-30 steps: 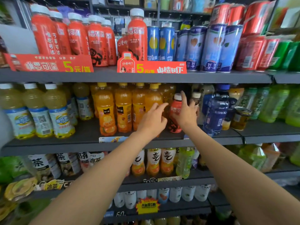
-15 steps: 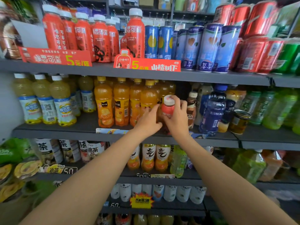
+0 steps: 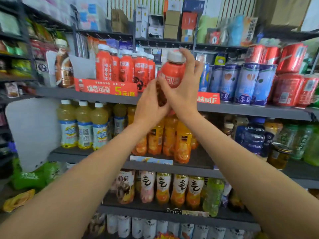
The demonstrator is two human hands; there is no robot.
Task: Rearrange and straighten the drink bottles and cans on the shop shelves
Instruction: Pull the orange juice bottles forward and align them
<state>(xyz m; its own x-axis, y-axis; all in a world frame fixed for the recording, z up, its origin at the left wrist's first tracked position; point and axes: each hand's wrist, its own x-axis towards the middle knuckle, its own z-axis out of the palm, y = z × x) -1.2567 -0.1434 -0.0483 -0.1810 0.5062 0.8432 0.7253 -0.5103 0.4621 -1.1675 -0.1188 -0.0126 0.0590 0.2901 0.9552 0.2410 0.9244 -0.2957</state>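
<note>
I hold a red drink bottle (image 3: 172,74) with a white cap in both hands, lifted to the level of the upper shelf (image 3: 259,111). My left hand (image 3: 149,104) grips its dark lower end from the left. My right hand (image 3: 183,90) wraps its body, thumb across the label and fingers reaching up behind the cap. A row of matching red bottles (image 3: 124,69) stands on the upper shelf just left of it, above a red price strip (image 3: 107,88). Blue cans (image 3: 248,81) stand just to its right.
Red cans (image 3: 290,88) fill the upper shelf's right end. On the middle shelf (image 3: 198,167) stand pale yellow bottles (image 3: 84,128), orange juice bottles (image 3: 183,144), a dark blue bottle (image 3: 253,135) and a glass jar (image 3: 279,156). More bottles line the lower shelves.
Both hands took the red bottle from the middle shelf beside the orange bottles and raised it to the upper shelf. The view tilted upward.
</note>
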